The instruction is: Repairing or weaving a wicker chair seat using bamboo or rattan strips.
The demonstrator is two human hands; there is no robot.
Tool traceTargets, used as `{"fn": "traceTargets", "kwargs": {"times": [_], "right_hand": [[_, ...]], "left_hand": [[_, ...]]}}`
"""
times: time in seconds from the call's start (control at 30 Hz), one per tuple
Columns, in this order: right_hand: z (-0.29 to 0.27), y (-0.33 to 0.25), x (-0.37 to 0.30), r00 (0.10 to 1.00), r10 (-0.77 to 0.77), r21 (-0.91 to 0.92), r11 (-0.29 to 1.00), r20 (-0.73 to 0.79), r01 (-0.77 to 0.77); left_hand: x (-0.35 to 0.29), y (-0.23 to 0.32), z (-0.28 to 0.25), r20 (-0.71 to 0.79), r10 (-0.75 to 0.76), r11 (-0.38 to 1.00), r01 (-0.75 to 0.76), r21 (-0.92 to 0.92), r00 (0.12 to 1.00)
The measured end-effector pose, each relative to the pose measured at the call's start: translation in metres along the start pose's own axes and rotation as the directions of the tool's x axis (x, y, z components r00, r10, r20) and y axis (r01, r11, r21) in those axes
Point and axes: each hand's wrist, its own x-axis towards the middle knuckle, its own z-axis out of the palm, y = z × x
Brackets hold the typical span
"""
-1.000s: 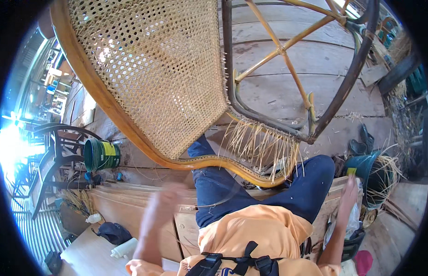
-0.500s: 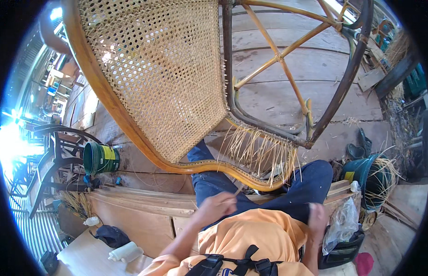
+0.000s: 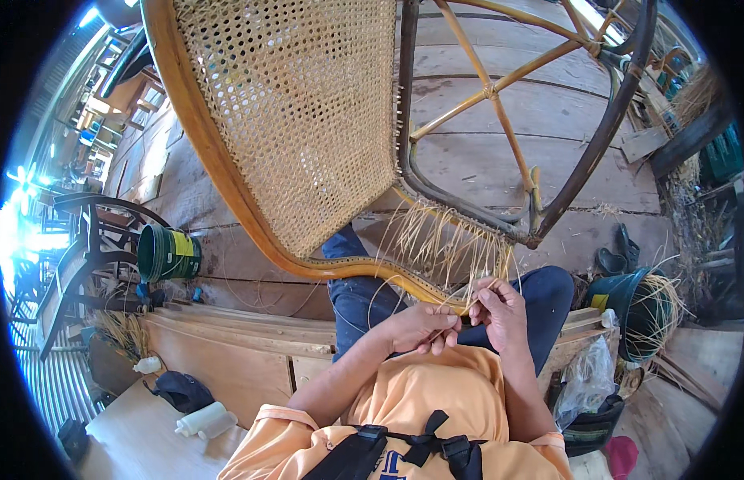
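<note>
A chair frame with woven cane webbing (image 3: 300,120) stands tilted before me. Its curved wooden rail (image 3: 372,272) has a row of small holes along the edge. Loose cane strands (image 3: 436,240) hang in a fringe below the dark rail, beside my knees. My left hand (image 3: 426,326) is closed in a pinch at the near end of the wooden rail, on a thin cane strand. Close by on the right, my right hand (image 3: 500,316) pinches a pale cane strand next to the fringe. Fingers hide most of both strands.
Green buckets stand on the left (image 3: 170,253) and the right (image 3: 628,308), the right one with cane strands spilling out. White bottles (image 3: 205,422) and a dark cap (image 3: 184,392) lie at lower left. Dark sandals (image 3: 620,252) and a plastic bag (image 3: 588,380) sit at right.
Both hands have come up and together at the near end of the chair rail. My right hand has moved forward from my side. The view has shifted slightly.
</note>
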Motion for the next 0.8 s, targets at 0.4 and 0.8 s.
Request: {"fn": "traceTargets", "kwargs": {"times": [0.4,0.8], "right_hand": [[-0.044,-0.03,-0.029,0.812,-0.448,-0.405,0.867,-0.375,0.291],[-0.204,0.086,-0.181,0.552,-0.674,-0.756,0.014,-0.49,-0.655]], "left_hand": [[-0.006,-0.006,0.004,-0.362,0.097,0.969,-0.005,0.246,0.927],[-0.026,0.043,0.022,-0.518,0.386,0.876,-0.127,0.465,0.763]]}}
